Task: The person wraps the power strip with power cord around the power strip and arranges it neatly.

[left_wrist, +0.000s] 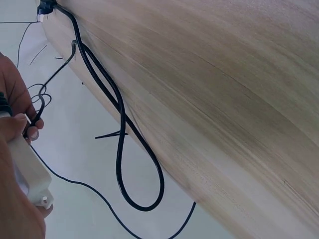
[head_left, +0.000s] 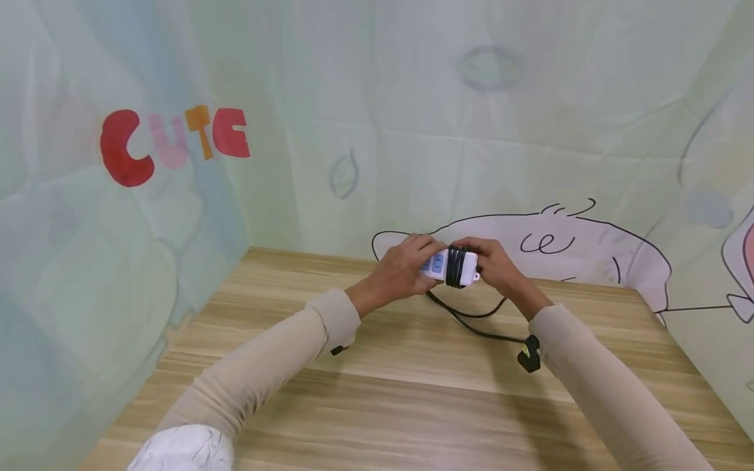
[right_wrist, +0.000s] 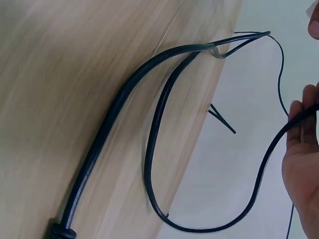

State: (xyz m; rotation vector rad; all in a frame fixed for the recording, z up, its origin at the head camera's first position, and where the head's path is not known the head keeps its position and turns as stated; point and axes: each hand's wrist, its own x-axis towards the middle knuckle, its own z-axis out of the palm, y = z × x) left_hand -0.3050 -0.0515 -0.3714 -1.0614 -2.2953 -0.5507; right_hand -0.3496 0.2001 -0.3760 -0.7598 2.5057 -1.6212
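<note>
Above the far part of the table, my left hand (head_left: 403, 268) grips a white power strip (head_left: 469, 268) with blue sockets. Several turns of its black cord (head_left: 455, 267) are wrapped round the end nearer my right hand (head_left: 497, 265). That hand is beside the wrapped end, and the left wrist view has its fingers (left_wrist: 36, 123) holding the cord. A loose length of cord (right_wrist: 174, 229) hangs from the right hand in a loop down towards the table. Its black plug (head_left: 529, 356) is by the right sleeve. Part of the strip is hidden behind the left hand.
The wood-grain table (head_left: 377, 405) ends at a pale printed cloth (head_left: 412, 163) at the back and sides. Colourful letters (head_left: 126, 149) are on the left cloth, and a line-drawn cartoon figure (head_left: 489, 229) is behind the hands.
</note>
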